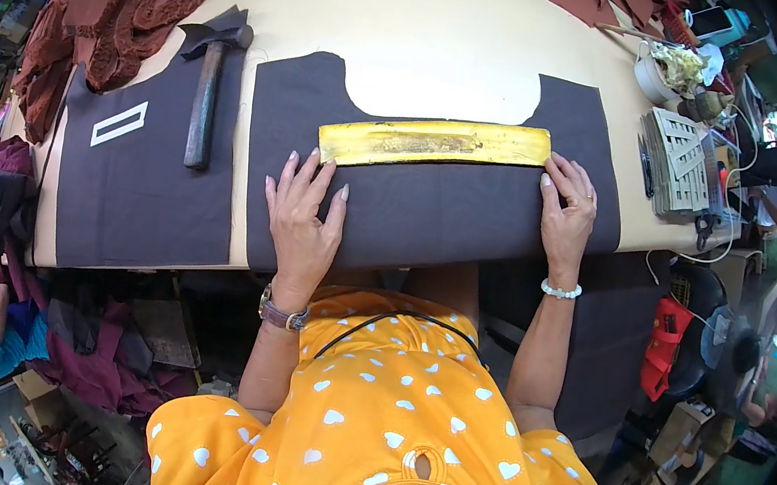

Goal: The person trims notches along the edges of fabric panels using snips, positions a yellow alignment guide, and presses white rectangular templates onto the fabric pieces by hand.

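From the head camera, a long yellow metal bar lay crosswise on a dark grey cut fabric panel, likely weighting it flat. The left hand pressed open-palmed on the cloth at the bar's 9 o'clock end; the right hand lay flat, fingers spread, at its 3 o'clock end, gripping nothing. The panel's near edge overhung the cream worktable. A wooden-handled hammer rested at 9 o'clock; bare tabletop lay open at 12.
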A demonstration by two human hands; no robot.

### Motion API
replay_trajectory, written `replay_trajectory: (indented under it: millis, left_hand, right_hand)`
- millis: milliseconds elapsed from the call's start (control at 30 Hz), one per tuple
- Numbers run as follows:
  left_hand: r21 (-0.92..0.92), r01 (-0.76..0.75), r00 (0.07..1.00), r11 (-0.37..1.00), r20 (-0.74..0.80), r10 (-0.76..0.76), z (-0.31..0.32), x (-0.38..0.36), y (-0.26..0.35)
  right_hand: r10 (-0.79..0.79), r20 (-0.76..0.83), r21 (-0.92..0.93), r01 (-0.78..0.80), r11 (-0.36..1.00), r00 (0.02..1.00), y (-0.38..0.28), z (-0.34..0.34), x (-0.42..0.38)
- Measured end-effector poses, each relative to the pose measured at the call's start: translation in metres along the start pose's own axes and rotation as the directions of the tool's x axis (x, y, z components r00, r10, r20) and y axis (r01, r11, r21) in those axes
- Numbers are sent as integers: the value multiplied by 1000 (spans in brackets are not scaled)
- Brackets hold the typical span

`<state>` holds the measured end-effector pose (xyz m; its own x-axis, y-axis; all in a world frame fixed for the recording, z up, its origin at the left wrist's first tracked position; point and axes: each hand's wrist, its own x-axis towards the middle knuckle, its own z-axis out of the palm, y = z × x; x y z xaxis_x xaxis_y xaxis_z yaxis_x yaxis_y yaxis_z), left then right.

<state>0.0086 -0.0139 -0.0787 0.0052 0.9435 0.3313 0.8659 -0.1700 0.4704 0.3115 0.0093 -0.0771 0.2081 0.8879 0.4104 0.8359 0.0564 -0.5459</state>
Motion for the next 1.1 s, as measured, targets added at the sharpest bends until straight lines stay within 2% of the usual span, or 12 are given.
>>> replay_trajectory:
  millis: [167,233,267,333,500,600,633,667,767,900,967,1100]
  left_hand:
    - [70,-11,1000,997,-9,12,1,1,5]
    - [240,-71,997,968,15,70,-5,5,15]
    - [322,-100,995,941,30,96,-6,6,18]
    - [354,-139,990,925,82,117,-4,6,17]
    - [387,-182,980,904,146,135,-4,10,36]
    - [438,-187,980,879,140,139,2,10,40]
    - [445,-183,981,876,144,132,0,12,43]
    - [445,-188,980,876,141,139,0,13,44]
    - [421,-196,978,886,149,146,3,15,47]
    - [375,-186,978,908,164,132,9,16,46]
    - [371,-193,977,909,162,141,9,15,47]
    - [359,-214,974,909,145,172,8,16,45]
  right_hand:
    - [-39,-1,-36,39,999,999,-1,1,0]
    - [-76,-3,-84,75,994,997,-4,2,0]
    - [-123,4,-173,122,977,992,-7,1,0]
    - [-214,32,-342,212,916,976,-15,-1,2]
    - [-225,85,-322,240,916,971,-19,-7,9]
    - [-83,97,1,83,997,992,3,-29,39]
    - [-116,-64,-40,113,993,991,25,-32,52]
    - [-123,-181,-244,76,967,976,46,-40,65]
    - [-6,-317,-539,-175,824,948,99,-76,96]
    - [289,-374,-529,-458,715,881,131,-91,114]
    - [424,-363,-522,-558,645,830,120,-92,117]
    - [379,-437,-481,-568,668,816,130,-86,116]
